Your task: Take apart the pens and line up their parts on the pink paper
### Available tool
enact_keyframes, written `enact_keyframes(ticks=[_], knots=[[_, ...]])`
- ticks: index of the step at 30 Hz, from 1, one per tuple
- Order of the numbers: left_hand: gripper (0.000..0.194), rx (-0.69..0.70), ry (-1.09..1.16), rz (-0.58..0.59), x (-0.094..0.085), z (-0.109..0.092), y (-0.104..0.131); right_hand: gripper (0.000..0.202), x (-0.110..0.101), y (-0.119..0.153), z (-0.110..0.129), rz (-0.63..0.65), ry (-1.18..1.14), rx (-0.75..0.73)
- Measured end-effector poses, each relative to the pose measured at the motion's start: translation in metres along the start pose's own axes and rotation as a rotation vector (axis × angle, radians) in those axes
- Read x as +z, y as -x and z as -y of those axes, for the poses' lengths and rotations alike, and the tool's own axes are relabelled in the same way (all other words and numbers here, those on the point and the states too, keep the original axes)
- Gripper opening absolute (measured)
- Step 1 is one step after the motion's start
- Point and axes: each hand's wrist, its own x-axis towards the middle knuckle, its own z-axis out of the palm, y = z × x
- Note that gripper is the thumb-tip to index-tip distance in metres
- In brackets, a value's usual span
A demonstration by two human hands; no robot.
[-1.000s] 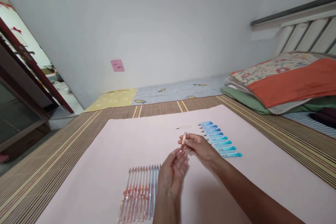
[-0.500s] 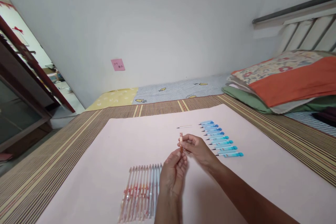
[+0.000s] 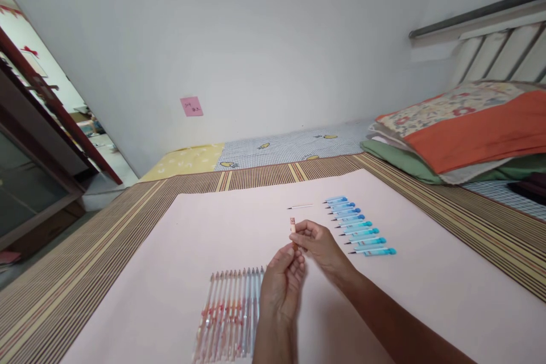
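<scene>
Between my two hands stands a short cream-and-brown pen cap (image 3: 292, 226), upright, with a pinkish patterned top. My right hand (image 3: 318, 242) pinches its middle with thumb and fingertips. My left hand (image 3: 281, 278) grips its brown lower end from below, and that end is mostly hidden by the fingers. Beyond the hands lies a thin white pencil tip piece (image 3: 301, 206) with a dark point. To the right is a slanting column of several blue pencil pieces and caps (image 3: 358, 224). Left of my left hand, several clear pen barrels (image 3: 226, 313) lie side by side.
Everything lies on a large pale pink sheet (image 3: 140, 278) over a striped mat (image 3: 55, 273). Folded bedding (image 3: 473, 131) is piled at the right against the wall. A pink note (image 3: 191, 106) sticks to the wall, and a doorway (image 3: 94, 131) is at the left.
My right hand has shifted very slightly down and left on the pen cap, whose patterned face now shows more. The laid-out pieces have not moved.
</scene>
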Motion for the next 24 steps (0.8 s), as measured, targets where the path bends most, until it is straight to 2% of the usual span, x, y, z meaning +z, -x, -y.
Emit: enact_keyframes(ticks=[14, 18, 20, 21, 24], knots=[[0.012, -0.006, -0.003, 0.005, -0.001, 0.002, -0.001, 0.038, -0.001, -0.001, -0.005, -0.018, 0.058, -0.028], [0.012, -0.007, 0.007, -0.063, 0.002, 0.002, 0.0, 0.031, -0.012, -0.015, -0.007, 0.014, 0.12, -0.069], [0.012, -0.018, 0.004, -0.113, 0.003, 0.002, 0.001, 0.027, -0.023, -0.03, -0.003, 0.026, 0.274, -0.137], [0.012, -0.027, 0.002, -0.129, 0.004, 0.002, 0.001, 0.024, -0.029, -0.039, 0.0, 0.019, 0.439, -0.188], [0.011, -0.045, 0.0, -0.133, 0.007, 0.001, 0.002, 0.024, -0.046, -0.065, 0.01, -0.019, 1.197, -0.327]])
